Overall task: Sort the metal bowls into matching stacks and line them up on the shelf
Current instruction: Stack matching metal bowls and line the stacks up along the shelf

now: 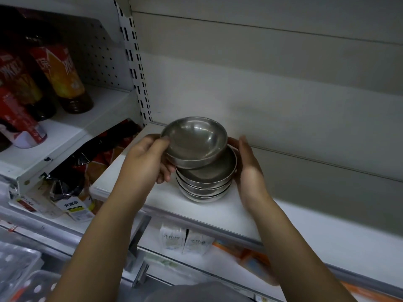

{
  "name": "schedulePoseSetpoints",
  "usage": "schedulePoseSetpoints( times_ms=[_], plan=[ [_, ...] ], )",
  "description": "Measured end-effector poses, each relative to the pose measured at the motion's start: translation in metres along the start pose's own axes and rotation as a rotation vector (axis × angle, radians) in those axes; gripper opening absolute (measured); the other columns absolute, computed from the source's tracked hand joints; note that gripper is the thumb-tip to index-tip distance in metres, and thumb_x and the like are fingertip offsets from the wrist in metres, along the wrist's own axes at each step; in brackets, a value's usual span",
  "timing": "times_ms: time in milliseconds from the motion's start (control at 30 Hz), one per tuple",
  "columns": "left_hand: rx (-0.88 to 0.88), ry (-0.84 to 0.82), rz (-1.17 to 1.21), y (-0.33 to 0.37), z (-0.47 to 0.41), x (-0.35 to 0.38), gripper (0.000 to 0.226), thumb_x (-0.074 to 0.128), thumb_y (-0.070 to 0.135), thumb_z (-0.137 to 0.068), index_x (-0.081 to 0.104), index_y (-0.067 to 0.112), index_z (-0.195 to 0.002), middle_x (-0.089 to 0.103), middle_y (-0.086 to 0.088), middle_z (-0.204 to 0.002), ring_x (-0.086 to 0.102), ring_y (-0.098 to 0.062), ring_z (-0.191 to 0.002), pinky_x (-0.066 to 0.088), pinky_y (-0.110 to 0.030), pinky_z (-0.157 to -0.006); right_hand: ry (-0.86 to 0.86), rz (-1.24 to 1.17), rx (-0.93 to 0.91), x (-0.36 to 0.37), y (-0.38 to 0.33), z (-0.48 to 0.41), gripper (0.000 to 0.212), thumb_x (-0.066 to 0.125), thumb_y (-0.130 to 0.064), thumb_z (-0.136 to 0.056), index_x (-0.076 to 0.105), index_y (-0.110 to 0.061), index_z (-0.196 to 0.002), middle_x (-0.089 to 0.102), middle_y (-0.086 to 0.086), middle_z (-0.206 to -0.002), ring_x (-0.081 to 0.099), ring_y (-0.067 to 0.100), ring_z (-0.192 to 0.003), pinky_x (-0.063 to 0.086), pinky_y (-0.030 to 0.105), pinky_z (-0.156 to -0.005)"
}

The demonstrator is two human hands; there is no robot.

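A shallow metal bowl [194, 140] is tilted over a stack of several like bowls [206, 184] standing on the white shelf [135, 171]. My left hand [148, 160] grips the top bowl by its left rim, thumb on top. My right hand [248, 168] rests flat against the right side of the stack, fingers spread behind it. The upper bowl overlaps the stack and leans to the left.
Drink bottles [65, 79] stand on the higher shelf to the left. Dark snack bags [87, 166] fill the shelf below that. White packets [185, 238] sit on the lower shelf. The white shelf stretches bare to the right, along the grey back panel [283, 94].
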State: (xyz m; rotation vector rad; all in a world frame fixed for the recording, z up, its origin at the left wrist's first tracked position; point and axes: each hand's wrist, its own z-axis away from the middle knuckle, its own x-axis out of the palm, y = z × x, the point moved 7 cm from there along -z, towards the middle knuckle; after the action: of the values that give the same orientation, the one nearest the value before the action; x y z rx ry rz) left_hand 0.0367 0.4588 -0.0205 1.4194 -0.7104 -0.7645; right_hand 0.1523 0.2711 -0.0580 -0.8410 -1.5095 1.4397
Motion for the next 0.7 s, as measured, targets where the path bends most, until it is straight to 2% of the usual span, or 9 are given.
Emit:
schedulePoseSetpoints(
  times_ms=[133,233,333,433,500,567,633,700],
  plan=[
    [0.091,0.015,-0.094,-0.002,0.01,0.01,0.017,0.053,0.031,-0.105,0.068,0.029,-0.098,0.055,0.005,-0.05,0.051,-0.008,-0.043,0.041,-0.017,-0.041,-0.004,0.006,-0.029,0.005,0.0,0.001,0.07,0.049,-0.078,-0.078,0.067,-0.032,-0.128,0.066,-0.005,-0.134,0.056,0.016,-0.13,0.035,0.047,-0.117],
    [0.143,0.059,-0.149,-0.004,0.015,0.016,0.021,0.053,0.034,-0.105,0.071,0.029,-0.094,0.059,0.015,-0.053,0.055,0.002,-0.049,0.043,-0.011,-0.05,0.003,0.02,-0.062,0.007,-0.001,0.001,0.071,0.049,-0.081,-0.079,0.065,-0.032,-0.128,0.064,-0.005,-0.136,0.054,0.018,-0.132,0.033,0.049,-0.118],
    [0.165,0.109,-0.213,-0.01,0.019,0.018,0.025,0.049,0.05,-0.101,0.07,0.038,-0.093,0.066,0.017,-0.078,0.06,0.008,-0.072,0.046,-0.021,-0.067,0.015,0.014,-0.057,0.009,0.002,0.001,0.093,0.051,-0.092,-0.067,0.06,-0.03,-0.136,0.06,-0.005,-0.141,0.052,0.017,-0.135,0.032,0.047,-0.119],
    [0.126,0.086,-0.193,-0.021,0.017,0.023,0.019,0.043,0.064,-0.096,0.06,0.063,-0.088,0.054,0.019,-0.112,0.054,0.019,-0.095,0.041,-0.016,-0.084,0.035,-0.014,-0.047,0.011,0.005,0.003,0.091,0.049,-0.093,-0.069,0.06,-0.032,-0.135,0.063,-0.007,-0.138,0.055,0.015,-0.132,0.034,0.045,-0.118],
    [0.034,0.022,-0.035,-0.033,0.015,0.031,0.022,0.042,0.075,-0.082,0.061,0.066,-0.09,0.061,0.019,-0.119,0.056,0.011,-0.109,0.046,-0.028,-0.101,0.05,-0.055,-0.062,0.013,0.006,0.004,0.073,0.044,-0.084,-0.08,0.066,-0.034,-0.128,0.068,-0.005,-0.131,0.059,0.015,-0.127,0.037,0.046,-0.116],
    [-0.045,-0.03,0.123,-0.046,0.014,0.04,0.035,0.046,0.079,-0.078,0.064,0.061,-0.101,0.07,0.019,-0.119,0.061,-0.007,-0.121,0.046,-0.043,-0.11,0.084,-0.094,-0.083,0.013,0.006,0.006,0.06,0.04,-0.076,-0.087,0.072,-0.035,-0.117,0.072,-0.004,-0.123,0.064,0.015,-0.12,0.041,0.047,-0.113],
    [-0.057,-0.016,0.156,-0.052,0.012,0.045,0.047,0.045,0.082,-0.079,0.063,0.056,-0.114,0.071,0.017,-0.121,0.063,-0.01,-0.122,0.047,-0.045,-0.108,0.117,-0.107,-0.089,0.014,0.007,0.006,0.059,0.039,-0.076,-0.087,0.073,-0.036,-0.114,0.074,-0.004,-0.119,0.067,0.015,-0.116,0.044,0.047,-0.11],
    [-0.055,0.018,0.182,-0.055,0.011,0.046,0.058,0.043,0.084,-0.079,0.062,0.05,-0.122,0.072,0.016,-0.12,0.065,-0.008,-0.118,0.05,-0.041,-0.103,0.136,-0.099,-0.086,0.015,0.009,0.006,0.063,0.039,-0.079,-0.086,0.072,-0.035,-0.116,0.073,-0.004,-0.119,0.067,0.016,-0.116,0.045,0.048,-0.109]
  ],
)
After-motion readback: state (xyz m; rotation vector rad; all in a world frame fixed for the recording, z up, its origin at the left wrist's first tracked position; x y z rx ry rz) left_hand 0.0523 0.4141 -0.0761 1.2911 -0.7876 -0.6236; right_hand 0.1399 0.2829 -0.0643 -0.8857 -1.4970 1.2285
